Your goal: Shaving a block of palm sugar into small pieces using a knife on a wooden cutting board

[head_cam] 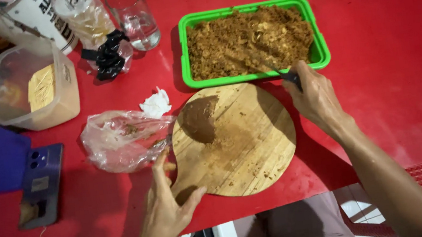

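Note:
A round wooden cutting board (248, 151) lies on the red table (396, 83), with a brown lump (197, 120) and crumbs on its upper left part. My left hand (164, 209) rests at the board's handle, fingers apart, touching its near left edge. My right hand (314, 100) is closed on a dark-handled knife (285, 74) whose blade reaches into a green tray (321, 49) filled with brown chopped pieces, just beyond the board.
A crumpled clear plastic bag (121, 140) and white paper scrap (156, 105) lie left of the board. A clear plastic container (35, 84), a glass mug (133, 17), a black bag (109, 57), jars and a phone (41, 184) crowd the left side.

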